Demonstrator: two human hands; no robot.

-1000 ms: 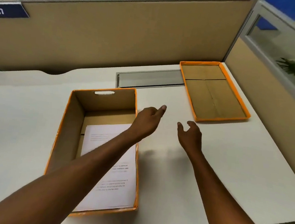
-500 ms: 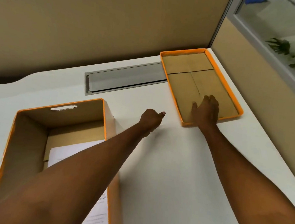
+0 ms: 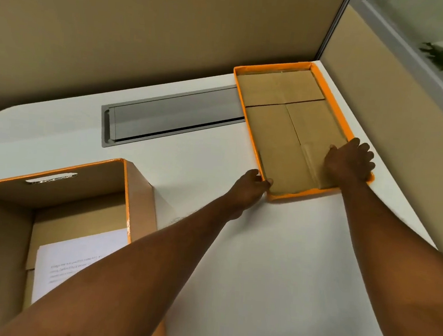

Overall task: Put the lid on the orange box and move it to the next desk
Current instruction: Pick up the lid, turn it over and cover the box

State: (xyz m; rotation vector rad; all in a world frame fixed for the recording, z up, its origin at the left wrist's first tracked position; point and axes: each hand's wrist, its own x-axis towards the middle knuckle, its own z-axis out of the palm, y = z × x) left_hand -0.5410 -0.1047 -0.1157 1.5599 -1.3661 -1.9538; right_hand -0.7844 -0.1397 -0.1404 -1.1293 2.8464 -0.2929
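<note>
While the lid [image 3: 286, 114] lies upturned, left hand [image 3: 251, 186] pinches its corner; right hand [image 3: 349, 163] fingers curl over its rim.

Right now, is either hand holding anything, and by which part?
Both hands are on the orange lid, which lies upside down on the desk: the left hand at its near left corner, the right hand at its near right corner.

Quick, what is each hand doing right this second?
Left hand: closed on the near left corner of the orange lid.
Right hand: fingers curled over the lid's near right corner, gripping it.
</note>
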